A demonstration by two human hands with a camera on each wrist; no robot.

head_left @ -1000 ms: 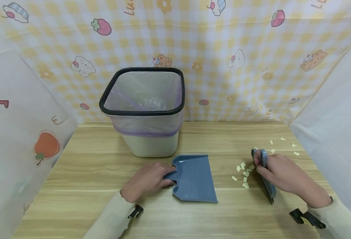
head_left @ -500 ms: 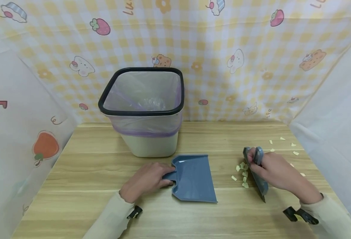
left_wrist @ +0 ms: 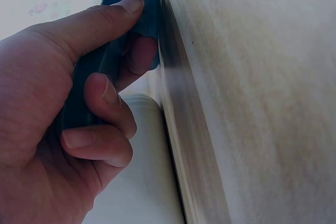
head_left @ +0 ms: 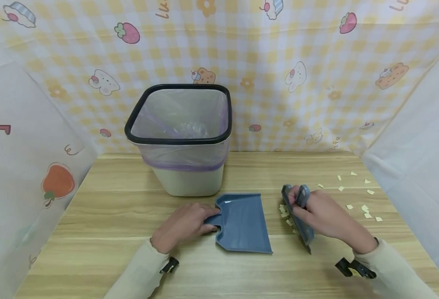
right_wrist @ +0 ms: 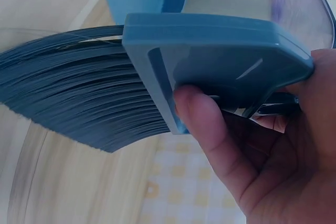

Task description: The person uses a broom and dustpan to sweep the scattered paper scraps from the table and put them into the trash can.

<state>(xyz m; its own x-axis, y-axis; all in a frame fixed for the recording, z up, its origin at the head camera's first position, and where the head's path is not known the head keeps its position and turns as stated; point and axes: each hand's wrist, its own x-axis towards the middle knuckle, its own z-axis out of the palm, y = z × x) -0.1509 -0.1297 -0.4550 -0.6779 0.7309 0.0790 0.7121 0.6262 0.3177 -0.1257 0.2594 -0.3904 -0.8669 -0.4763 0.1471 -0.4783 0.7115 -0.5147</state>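
A blue-grey dustpan [head_left: 243, 224] lies flat on the table, its wide lip facing right. My left hand [head_left: 185, 226] grips its handle; in the left wrist view the fingers [left_wrist: 110, 114] curl around that handle. To the right, my right hand [head_left: 324, 214] holds a small blue-grey hand brush [head_left: 299, 224] by its handle, the head standing slanted on the table. Its dark bristles [right_wrist: 84, 87] bend sideways in the right wrist view. Several pale paper scraps [head_left: 284, 211] lie along the brush's left side, partly hidden by it, apart from the dustpan's lip.
Behind the dustpan stands a pale trash bin [head_left: 189, 180] with a black rim and a clear liner. More loose paper scraps [head_left: 365, 208] are scattered at the right of the wooden table [head_left: 103, 207]. A checked cloth [head_left: 264, 50] hangs at the back.
My right hand has swept the brush leftward toward the dustpan, and the scraps beside it have shifted left. Other scraps now show behind it. The left hand and dustpan have stayed put.
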